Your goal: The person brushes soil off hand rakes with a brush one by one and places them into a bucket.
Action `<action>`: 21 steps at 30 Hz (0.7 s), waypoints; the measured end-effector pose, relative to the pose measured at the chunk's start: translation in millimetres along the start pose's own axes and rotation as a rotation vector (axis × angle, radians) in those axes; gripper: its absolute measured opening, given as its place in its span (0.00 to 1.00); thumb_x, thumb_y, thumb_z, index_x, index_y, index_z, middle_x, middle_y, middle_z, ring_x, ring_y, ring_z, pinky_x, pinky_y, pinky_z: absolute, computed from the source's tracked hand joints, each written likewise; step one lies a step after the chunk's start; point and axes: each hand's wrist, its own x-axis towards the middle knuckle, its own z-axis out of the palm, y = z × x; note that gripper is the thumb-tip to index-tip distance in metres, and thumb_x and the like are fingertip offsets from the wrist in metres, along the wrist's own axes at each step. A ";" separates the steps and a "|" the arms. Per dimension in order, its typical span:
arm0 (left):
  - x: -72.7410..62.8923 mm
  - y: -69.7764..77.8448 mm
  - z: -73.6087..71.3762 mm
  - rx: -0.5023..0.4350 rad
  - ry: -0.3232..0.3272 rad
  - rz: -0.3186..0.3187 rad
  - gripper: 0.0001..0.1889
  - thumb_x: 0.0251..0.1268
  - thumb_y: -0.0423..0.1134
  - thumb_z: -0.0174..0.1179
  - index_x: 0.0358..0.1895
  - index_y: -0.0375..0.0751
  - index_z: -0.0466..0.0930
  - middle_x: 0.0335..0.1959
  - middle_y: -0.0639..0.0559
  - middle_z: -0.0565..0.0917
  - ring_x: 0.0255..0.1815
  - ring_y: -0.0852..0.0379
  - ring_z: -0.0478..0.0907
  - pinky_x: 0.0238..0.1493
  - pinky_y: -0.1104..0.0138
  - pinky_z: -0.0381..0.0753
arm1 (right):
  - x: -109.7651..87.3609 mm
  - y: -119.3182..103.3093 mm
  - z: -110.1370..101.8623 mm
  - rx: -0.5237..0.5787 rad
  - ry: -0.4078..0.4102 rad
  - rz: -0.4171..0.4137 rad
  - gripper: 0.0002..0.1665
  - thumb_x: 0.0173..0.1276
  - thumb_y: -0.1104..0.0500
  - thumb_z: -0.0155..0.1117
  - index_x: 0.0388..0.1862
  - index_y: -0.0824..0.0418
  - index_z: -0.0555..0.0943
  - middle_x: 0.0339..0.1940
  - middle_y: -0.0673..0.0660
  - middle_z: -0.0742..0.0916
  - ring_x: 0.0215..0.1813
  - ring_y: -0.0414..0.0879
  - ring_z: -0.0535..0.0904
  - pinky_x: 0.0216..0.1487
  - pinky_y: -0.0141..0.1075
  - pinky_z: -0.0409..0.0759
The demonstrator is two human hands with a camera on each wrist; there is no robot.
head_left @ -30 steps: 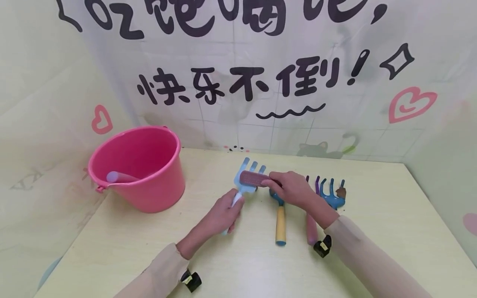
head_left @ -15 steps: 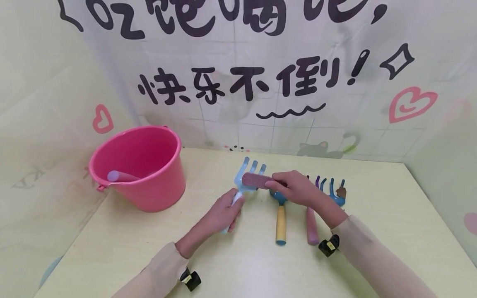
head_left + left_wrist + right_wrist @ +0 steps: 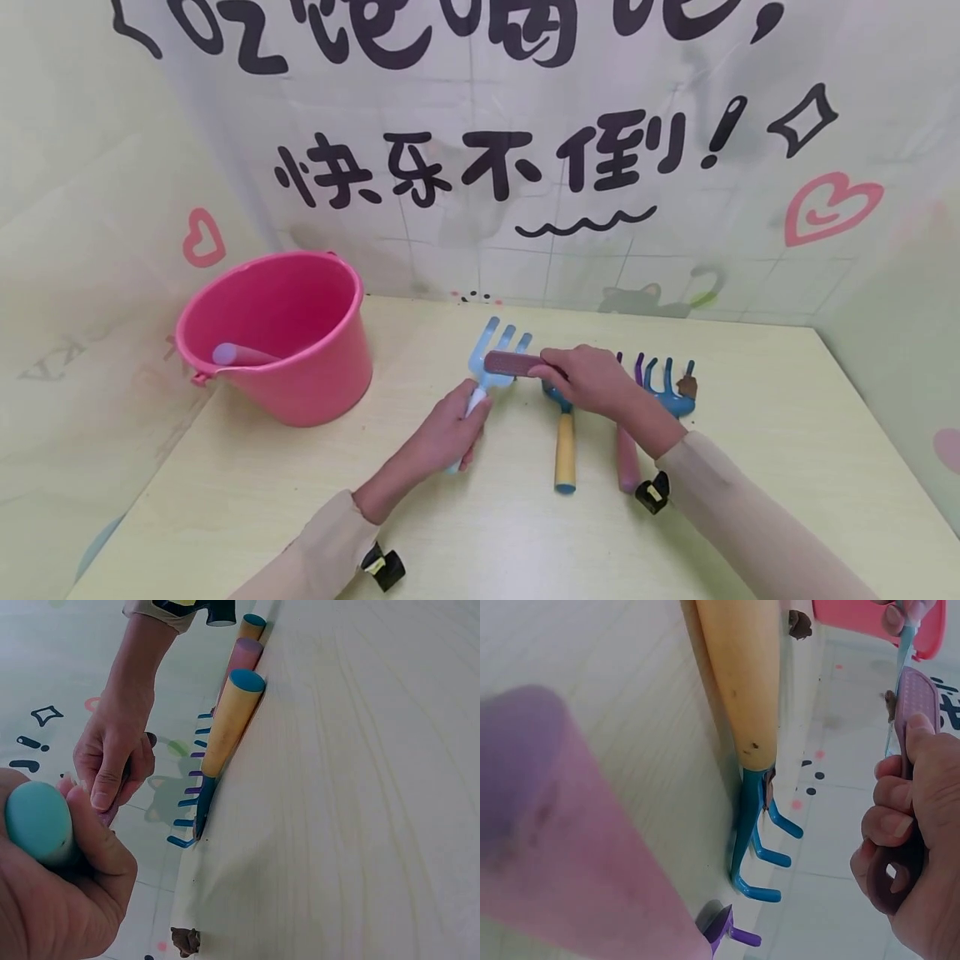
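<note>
Brush at light-blue rake

Left hand: wrapped round the light-blue rake's handle. Right hand: clamped on brush, whose head overlaps the tine base; contact cannot be told. Beside them, three wider-spread rakes lie on table. Pink bucket opposite.

Of the hands, the right grips a dotted purple paddle — perhaps touching the pale-blue tool the left holds
</note>
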 end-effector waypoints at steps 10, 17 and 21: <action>-1.0 5.7 5.5 -0.015 -0.017 -0.052 0.12 0.83 0.38 0.45 0.50 0.27 0.67 0.21 0.41 0.73 0.10 0.58 0.67 0.11 0.67 0.71 | 3.2 -2.7 -1.4 -0.072 0.118 0.080 0.14 0.76 0.48 0.63 0.32 0.55 0.77 0.18 0.44 0.75 0.20 0.42 0.70 0.19 0.36 0.68; -2.5 5.7 3.4 -0.045 -0.015 -0.067 0.11 0.83 0.37 0.46 0.47 0.29 0.66 0.20 0.43 0.72 0.10 0.58 0.67 0.11 0.67 0.71 | 1.9 2.9 0.3 0.135 0.164 0.147 0.16 0.78 0.50 0.61 0.30 0.56 0.76 0.17 0.46 0.72 0.20 0.42 0.68 0.24 0.37 0.65; -2.9 5.2 3.3 -0.067 -0.016 -0.074 0.11 0.83 0.38 0.46 0.47 0.30 0.66 0.19 0.44 0.71 0.10 0.57 0.67 0.11 0.66 0.71 | 3.0 3.9 -0.4 0.278 0.170 0.183 0.16 0.79 0.50 0.60 0.34 0.60 0.80 0.22 0.51 0.78 0.24 0.44 0.72 0.27 0.38 0.69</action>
